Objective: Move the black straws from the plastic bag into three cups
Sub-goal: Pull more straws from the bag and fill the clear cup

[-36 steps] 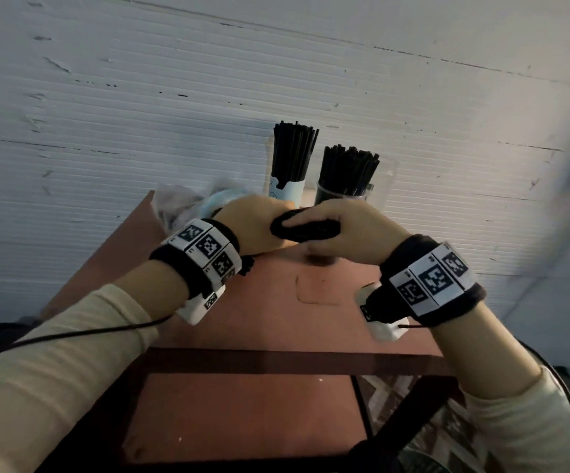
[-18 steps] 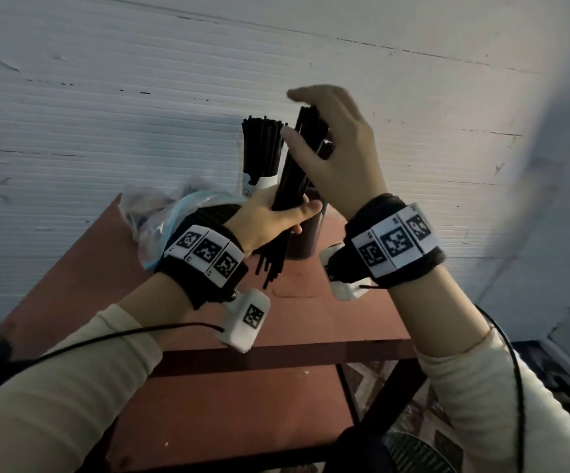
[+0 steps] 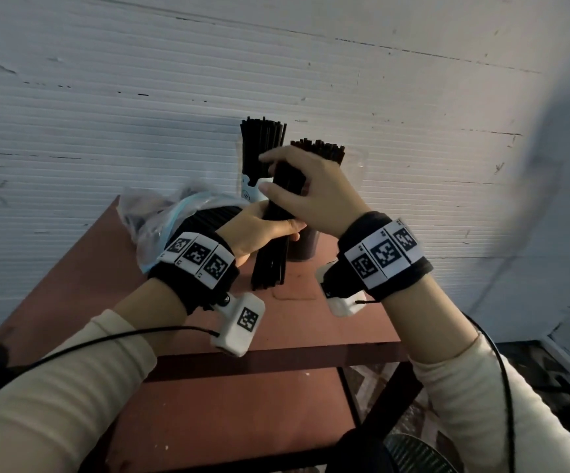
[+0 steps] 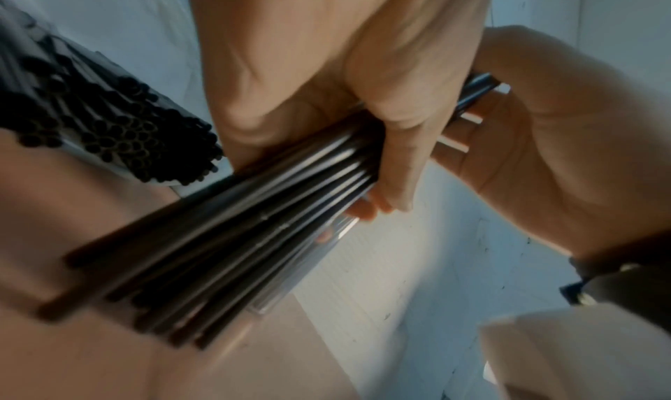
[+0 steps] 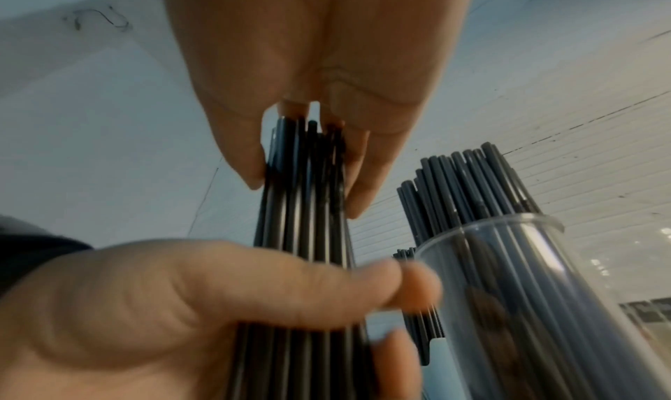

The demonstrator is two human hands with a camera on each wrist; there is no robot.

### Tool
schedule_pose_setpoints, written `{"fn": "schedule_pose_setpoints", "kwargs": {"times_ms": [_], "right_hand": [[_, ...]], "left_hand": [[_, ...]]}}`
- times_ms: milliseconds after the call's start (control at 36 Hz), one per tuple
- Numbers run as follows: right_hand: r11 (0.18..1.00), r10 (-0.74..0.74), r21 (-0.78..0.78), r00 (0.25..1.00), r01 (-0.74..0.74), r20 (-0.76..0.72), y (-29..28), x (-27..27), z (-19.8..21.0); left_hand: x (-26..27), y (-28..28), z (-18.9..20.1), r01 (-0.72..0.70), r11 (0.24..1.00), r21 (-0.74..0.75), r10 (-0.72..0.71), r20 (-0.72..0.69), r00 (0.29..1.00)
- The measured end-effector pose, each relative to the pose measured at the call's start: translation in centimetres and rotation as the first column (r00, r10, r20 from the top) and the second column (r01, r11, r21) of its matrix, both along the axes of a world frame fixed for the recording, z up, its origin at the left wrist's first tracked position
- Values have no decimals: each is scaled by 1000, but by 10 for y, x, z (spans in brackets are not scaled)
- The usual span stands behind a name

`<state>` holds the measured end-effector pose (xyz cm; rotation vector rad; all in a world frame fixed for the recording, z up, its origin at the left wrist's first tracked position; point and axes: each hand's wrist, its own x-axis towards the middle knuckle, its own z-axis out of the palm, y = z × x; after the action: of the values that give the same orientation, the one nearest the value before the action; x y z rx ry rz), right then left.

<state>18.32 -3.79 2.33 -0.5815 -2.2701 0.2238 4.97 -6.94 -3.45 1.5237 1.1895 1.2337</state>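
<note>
While the plastic bag (image 3: 160, 213) at the far left of the worktop (image 3: 82, 285) lies crumpled but not spent — dark straws show through its film, and the left wrist view catches a cluster of their open ends (image 4: 138, 139) in clear wrap — a fresh bundle of black straws (image 3: 273, 240) stands nearly upright just to its right, lower ends close to or on the worktop. The left hand (image 3: 259, 230) wraps this bundle at mid-height, fingers and thumb curled round it. Above, the right hand (image 3: 310, 189) pinches the bundle near its top, thumb on one side and fingers on the other, as the right wrist view makes plain.

Behind the hands, a light cup with a printed label (image 3: 254, 189) already carries a tall sheaf of straws, and to its right a clear cup (image 5: 544, 305) is likewise packed. So two cups look filled. A dark shape (image 3: 302, 245) stands right behind the bundle — whether it is the third cup I cannot tell.

By my judgement the job is past the middle: the held bundle must still go into a cup, and what remains in the bag must follow.
</note>
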Motion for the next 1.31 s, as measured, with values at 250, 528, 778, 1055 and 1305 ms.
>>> {"fn": "schedule_pose_setpoints", "kwargs": {"times_ms": [250, 528, 778, 1055, 1305], "right_hand": [[998, 57, 20, 995, -56, -82, -1, -5, -8], [996, 83, -17, 993, -85, -89, -3, -8, -5], [997, 67, -20, 980, -72, -185, -11, -9, -6], [999, 40, -21, 975, -46, -217, -14, -1, -2], [984, 9, -170, 979, -44, -203, -16, 21, -2]], "left_hand": [[-10, 5, -14, -7, 973, -232, -23, -129, 991], [-4, 6, -13, -90, 981, -170, 56, -197, 979], [-2, 5, -11, -167, 955, -246, 37, -457, 889], [0, 2, -14, -150, 984, -97, 100, -398, 912], [0, -17, 9, 118, 993, 25, -106, -278, 955]]}}
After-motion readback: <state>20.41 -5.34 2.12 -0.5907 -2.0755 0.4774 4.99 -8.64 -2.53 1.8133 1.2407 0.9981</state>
